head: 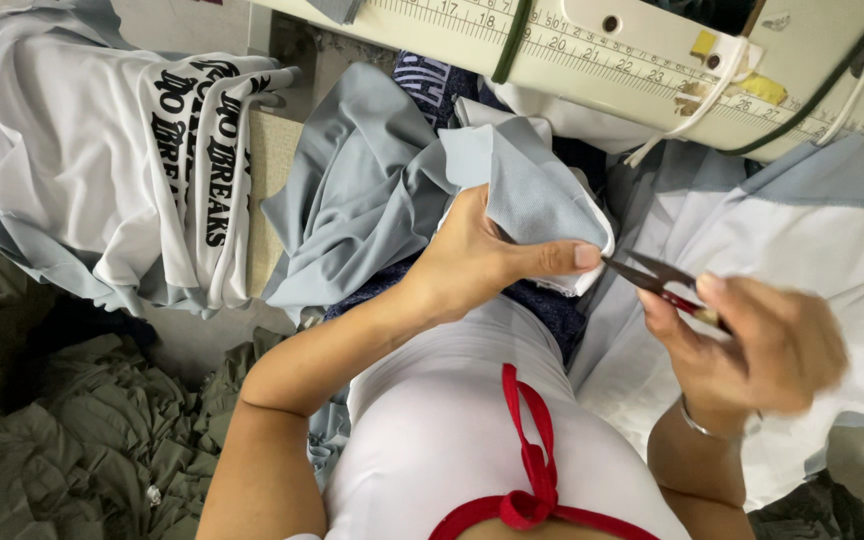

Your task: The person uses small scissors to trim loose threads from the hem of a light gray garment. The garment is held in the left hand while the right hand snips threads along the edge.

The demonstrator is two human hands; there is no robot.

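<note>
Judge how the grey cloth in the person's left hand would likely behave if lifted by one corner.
The grey cloth would probably droop, since it folds softly over the left hand. It seems light: fingers alone pinch it up. It likely won't slip far, being bunched in deep creases beside the snips in the right hand.

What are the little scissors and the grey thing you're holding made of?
The snips in the right hand look like dark metal blades with a red, probably plastic, handle. The grey piece in the left hand looks like soft, matte knit fabric: it folds and drapes.
</note>
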